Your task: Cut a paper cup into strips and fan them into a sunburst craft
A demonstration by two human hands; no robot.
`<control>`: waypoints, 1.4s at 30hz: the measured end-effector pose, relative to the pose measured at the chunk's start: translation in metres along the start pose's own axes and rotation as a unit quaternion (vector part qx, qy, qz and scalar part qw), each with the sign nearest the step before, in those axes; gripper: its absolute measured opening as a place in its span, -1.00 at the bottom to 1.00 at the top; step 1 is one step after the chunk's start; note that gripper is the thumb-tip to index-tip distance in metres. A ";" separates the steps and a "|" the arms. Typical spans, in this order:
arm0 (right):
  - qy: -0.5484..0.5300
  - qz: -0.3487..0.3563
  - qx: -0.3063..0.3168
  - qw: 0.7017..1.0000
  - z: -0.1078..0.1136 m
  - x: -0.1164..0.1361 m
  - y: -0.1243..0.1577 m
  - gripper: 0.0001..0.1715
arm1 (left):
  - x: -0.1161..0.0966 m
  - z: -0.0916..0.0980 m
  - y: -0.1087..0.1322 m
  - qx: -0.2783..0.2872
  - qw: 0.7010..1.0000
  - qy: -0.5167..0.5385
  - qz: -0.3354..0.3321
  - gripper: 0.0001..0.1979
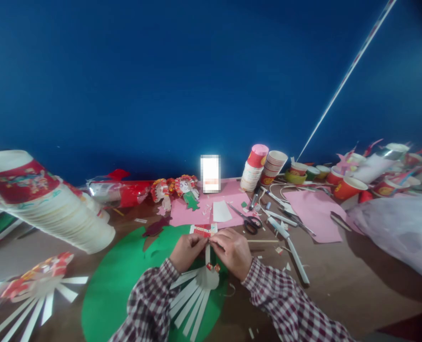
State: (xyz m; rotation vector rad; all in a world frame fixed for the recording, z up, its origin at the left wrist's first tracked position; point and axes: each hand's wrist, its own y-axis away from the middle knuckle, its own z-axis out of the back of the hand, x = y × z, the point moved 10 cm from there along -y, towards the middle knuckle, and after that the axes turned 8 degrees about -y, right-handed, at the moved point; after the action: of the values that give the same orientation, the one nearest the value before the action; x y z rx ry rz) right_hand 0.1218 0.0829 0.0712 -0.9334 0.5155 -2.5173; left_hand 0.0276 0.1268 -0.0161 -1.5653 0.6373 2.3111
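A paper cup cut into fanned strips [210,277] lies over the green sheet [111,280], its white strips spreading toward me. One strip runs up from it to my fingertips. My left hand [188,251] pinches at the top of that strip, beside my right hand [234,251], whose thumb and fingers are closed there too. Just beyond my fingers a red-and-white printed piece [204,231] shows; whether it joins the strip is hidden by my fingers. Scissors [250,224] with dark handles lie past my right hand.
Tall stacked paper cups [79,223] lean at the left, near another cut cup [42,289]. Pink paper [186,211] and decorated paper figures [187,187] lie beyond. A glue gun [278,228], cup stacks [254,166] and a plastic bag [396,228] occupy the right.
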 end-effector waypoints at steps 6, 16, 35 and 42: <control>-0.004 -0.008 0.012 1.000 -0.002 -0.003 -0.001 -0.87 | -0.008 0.004 0.000 -0.012 0.999 -0.030 -0.014 -0.66; -0.029 -0.015 0.035 0.999 -0.006 -0.006 -0.001 -0.84 | -0.003 0.007 -0.003 -0.019 0.997 -0.071 -0.034 -0.71; -0.017 0.013 0.004 1.000 -0.002 0.001 0.000 -0.87 | 0.009 -0.003 -0.006 0.026 0.999 0.034 0.023 -0.75; -0.011 0.005 -0.009 1.000 -0.002 -0.001 0.002 -0.85 | 0.008 -0.003 -0.004 0.033 0.999 -0.006 0.026 -0.69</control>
State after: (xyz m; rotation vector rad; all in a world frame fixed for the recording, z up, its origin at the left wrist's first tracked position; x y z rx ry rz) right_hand 0.1216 0.0822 0.0685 -0.9628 0.5364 -2.4936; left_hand 0.0291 0.1285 -0.0256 -1.5216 0.7520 2.3104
